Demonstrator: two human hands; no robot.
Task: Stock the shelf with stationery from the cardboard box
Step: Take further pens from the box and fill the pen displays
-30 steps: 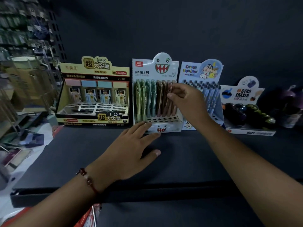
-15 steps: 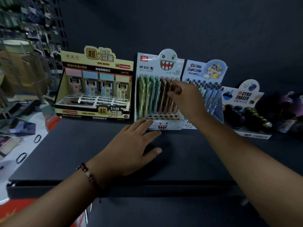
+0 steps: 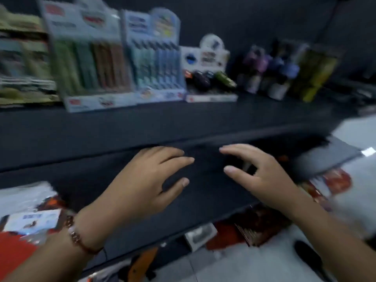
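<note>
Both hands have come off the pen display they were tending half a second ago: the left hand (image 3: 146, 180), which lay flat on the shelf (image 3: 142, 127) in front of that display, and the right hand (image 3: 262, 176), which was up among the pens, now hover side by side, near each other but not touching, fingers spread and relaxed, holding nothing. They hang in front of the shelf's front edge, and the view has swung to the right and down, so the whole frame is smeared. My reading is that the pens are settled and the person is turning away for the next item, though the cardboard box itself is not in view. Beyond the left hand, at the back of the shelf, stands the pen display (image 3: 91, 64) with green, teal and brown barrels; just right of it, touching or nearly so, a second pen display (image 3: 154, 58) with pale blue ones. Beyond the right hand sits an eraser display (image 3: 209, 78) with dark rounded pieces, then a cluster of small purple and blue bottles (image 3: 264, 72) and something yellow-green that I cannot identify. Below the hands, lower down, lie red and white packets (image 3: 32, 216) on the left and more clutter on the floor. No writing can be read now: the header cards show only blurred patches of red and blue.
</note>
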